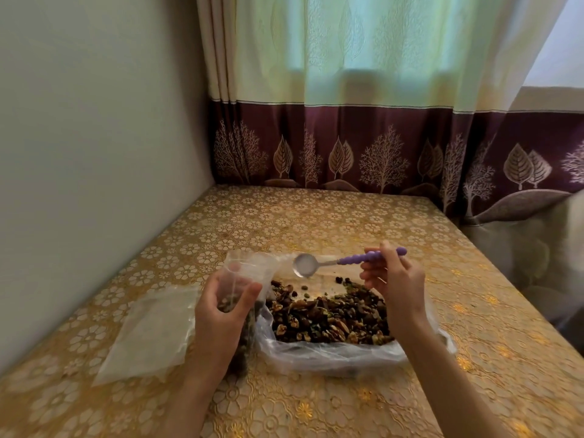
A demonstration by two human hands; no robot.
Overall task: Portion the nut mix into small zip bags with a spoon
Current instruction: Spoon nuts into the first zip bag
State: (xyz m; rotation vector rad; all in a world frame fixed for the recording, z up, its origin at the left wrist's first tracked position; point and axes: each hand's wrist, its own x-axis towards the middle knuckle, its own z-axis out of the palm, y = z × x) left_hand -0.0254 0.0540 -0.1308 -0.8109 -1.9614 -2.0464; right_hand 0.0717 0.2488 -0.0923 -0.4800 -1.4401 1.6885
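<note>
While the left hand [226, 303] grips a small zip bag [243, 273] upright, mouth open and some nuts inside, the right hand [393, 278] pinches the purple handle of a spoon [335, 262], bowl empty, above the nut mix [328, 317]. The mix lies in a large clear bag [331, 354] on the table [316, 216]. Spare bags [148, 330] lie left.

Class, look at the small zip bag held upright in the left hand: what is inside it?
The small zip bag holds some nut mix low down; the left hand covers most of it, so the fill level is unclear.
</note>
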